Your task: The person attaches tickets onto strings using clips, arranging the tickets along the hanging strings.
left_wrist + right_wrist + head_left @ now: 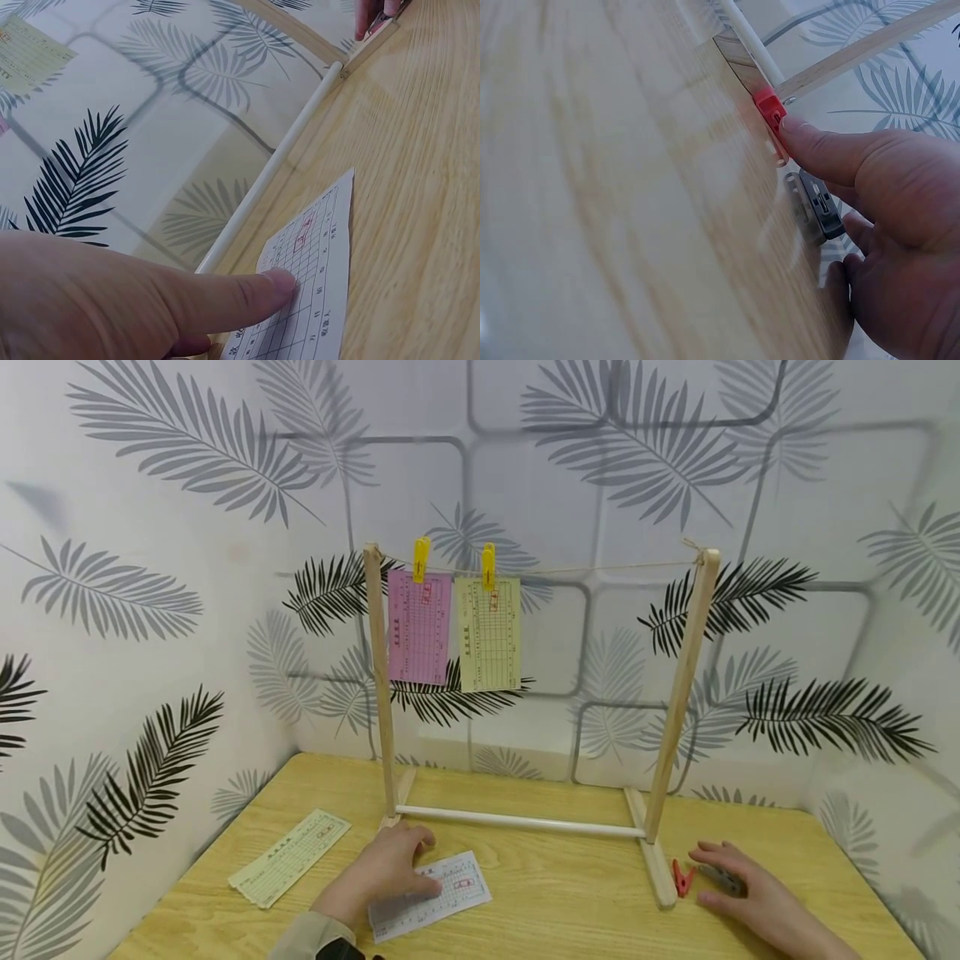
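Note:
My left hand [397,870] is over a white printed slip [465,881] on the table. In the left wrist view its thumb [232,298] lies across the slip's grid; its other fingers are mostly hidden there. At the right, my right hand [757,893] reaches around a grey clothespin [722,880], thumb and fingers apart. Just left of it lies a red clothespin [682,878]. In the right wrist view the thumb tip is close to the red clothespin [771,109], and the grey clothespin [821,204] sits between thumb and fingers; contact is unclear.
A wooden frame [678,693] carries a string [600,567]. Yellow clothespins [488,567] hold a pink slip [420,631] and a yellow slip [490,639] on it. A white rod [525,822] joins the frame's feet. More yellow slips [291,858] lie at the left.

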The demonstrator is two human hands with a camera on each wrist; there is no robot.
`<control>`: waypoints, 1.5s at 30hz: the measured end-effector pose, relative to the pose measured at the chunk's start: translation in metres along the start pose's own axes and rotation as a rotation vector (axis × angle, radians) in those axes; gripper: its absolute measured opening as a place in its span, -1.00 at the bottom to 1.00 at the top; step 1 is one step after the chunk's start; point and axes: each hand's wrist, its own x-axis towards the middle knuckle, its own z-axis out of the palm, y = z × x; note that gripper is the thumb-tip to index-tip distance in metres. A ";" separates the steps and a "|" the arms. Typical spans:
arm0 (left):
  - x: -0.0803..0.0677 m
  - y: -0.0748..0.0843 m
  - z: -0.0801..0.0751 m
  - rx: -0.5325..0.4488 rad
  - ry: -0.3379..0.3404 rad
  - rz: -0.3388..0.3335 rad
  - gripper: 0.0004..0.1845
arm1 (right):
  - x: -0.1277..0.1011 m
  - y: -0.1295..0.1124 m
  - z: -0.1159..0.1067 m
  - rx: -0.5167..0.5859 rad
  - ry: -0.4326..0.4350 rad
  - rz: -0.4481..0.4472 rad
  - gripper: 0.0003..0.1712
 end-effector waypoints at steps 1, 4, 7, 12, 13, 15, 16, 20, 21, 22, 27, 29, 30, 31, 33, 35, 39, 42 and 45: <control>0.000 0.000 0.000 0.006 -0.002 -0.005 -0.35 | 0.001 0.000 0.000 0.005 -0.009 -0.002 -0.31; -0.001 0.000 0.001 0.023 -0.006 -0.011 -0.39 | 0.001 0.002 -0.001 0.012 -0.027 -0.010 -0.31; 0.000 -0.001 0.002 0.034 -0.013 -0.024 -0.42 | 0.001 0.003 -0.001 0.004 -0.028 -0.022 -0.33; 0.001 -0.003 0.004 0.047 -0.019 -0.024 -0.47 | 0.001 0.005 0.000 -0.005 -0.023 -0.030 -0.35; 0.001 -0.003 0.004 0.046 -0.020 -0.021 -0.49 | 0.001 0.005 0.000 -0.003 -0.024 -0.030 -0.36; 0.001 -0.004 0.005 0.047 -0.023 -0.010 -0.51 | 0.001 0.006 0.000 0.002 -0.027 -0.023 -0.38; 0.002 -0.004 0.005 0.045 -0.027 -0.006 -0.52 | 0.001 0.006 0.000 0.002 -0.030 -0.022 -0.39; 0.001 -0.003 0.004 0.034 -0.035 -0.002 -0.55 | 0.001 0.006 0.000 0.007 -0.031 0.000 -0.44; 0.001 -0.003 0.004 0.030 -0.036 -0.002 -0.56 | 0.001 0.006 0.000 0.005 -0.028 0.006 -0.45; 0.001 -0.002 0.003 0.025 -0.037 -0.003 -0.57 | 0.001 0.005 0.000 0.000 -0.025 0.010 -0.47; 0.000 -0.001 0.002 0.008 -0.038 0.005 -0.60 | 0.002 0.005 -0.001 -0.016 -0.006 0.025 -0.56; 0.000 -0.001 0.002 0.010 -0.039 0.012 -0.60 | 0.002 0.005 -0.001 -0.011 -0.005 0.034 -0.60; 0.000 -0.001 0.002 0.012 -0.041 0.014 -0.60 | 0.002 0.005 -0.002 -0.007 -0.005 0.040 -0.62; 0.000 -0.001 0.002 0.015 -0.039 0.020 -0.60 | 0.002 0.005 -0.002 0.002 -0.007 0.045 -0.64; 0.001 -0.001 0.002 0.013 -0.041 0.028 -0.58 | 0.002 0.005 -0.003 0.018 -0.010 0.050 -0.67; 0.001 -0.001 0.002 -0.003 -0.050 0.020 -0.56 | 0.002 0.005 -0.003 0.035 -0.008 0.060 -0.70; 0.002 -0.002 0.001 -0.044 -0.068 -0.008 -0.51 | 0.002 0.005 -0.002 0.056 0.001 0.083 -0.72; 0.003 -0.004 0.001 -0.063 -0.079 -0.016 -0.50 | 0.003 0.006 -0.003 0.067 -0.002 0.103 -0.71; 0.004 -0.006 0.001 -0.073 -0.082 -0.010 -0.58 | 0.005 0.006 -0.004 0.065 -0.009 0.122 -0.70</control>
